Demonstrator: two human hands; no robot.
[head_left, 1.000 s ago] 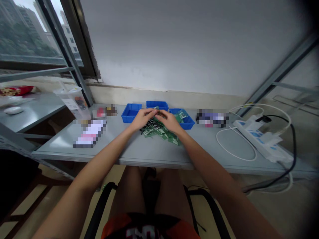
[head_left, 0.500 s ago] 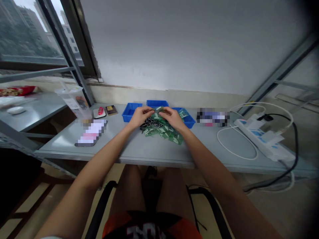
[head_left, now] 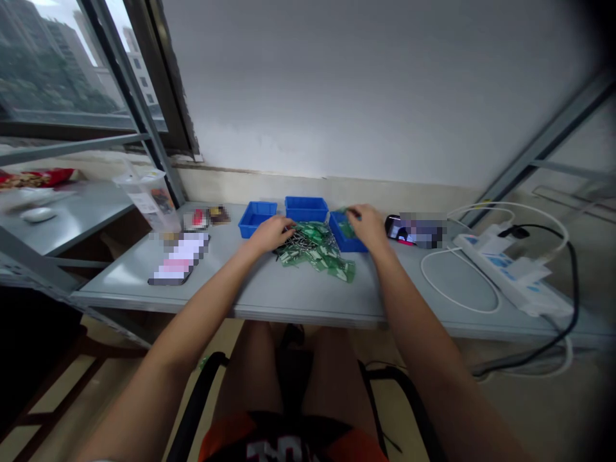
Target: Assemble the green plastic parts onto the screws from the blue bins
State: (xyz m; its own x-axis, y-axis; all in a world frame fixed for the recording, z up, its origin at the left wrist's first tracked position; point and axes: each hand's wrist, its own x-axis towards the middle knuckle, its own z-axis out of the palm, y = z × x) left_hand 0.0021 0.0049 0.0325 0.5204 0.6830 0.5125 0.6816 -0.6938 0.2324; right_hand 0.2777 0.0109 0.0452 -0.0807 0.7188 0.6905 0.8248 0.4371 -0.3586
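My left hand (head_left: pixel 273 233) rests at the left side of a pile, fingers apart and touching the small dark, thin pieces (head_left: pixel 299 240), which look like screws. Beside and over these lie several small green see-through bags (head_left: pixel 332 258) with white labels. My right hand (head_left: pixel 369 224) is over the right blue bin (head_left: pixel 353 245), its fingers curled together at a green bag (head_left: pixel 344 224). The fingertips partly hide where that bag is gripped, and more green shows inside the bin.
Two more blue bins, the left one (head_left: pixel 244 226) and the middle one (head_left: pixel 306 200), stand behind the pile. A phone (head_left: pixel 179 260) and a lidded cup (head_left: pixel 153 202) are on the left. Rightward lie another phone (head_left: pixel 397 230) and a power strip (head_left: pixel 510 273) with looping cables.
My hands were together over the pile, holding a green bag. The right hand has since moved right to the right bin, while the left has lowered to the dark pieces.
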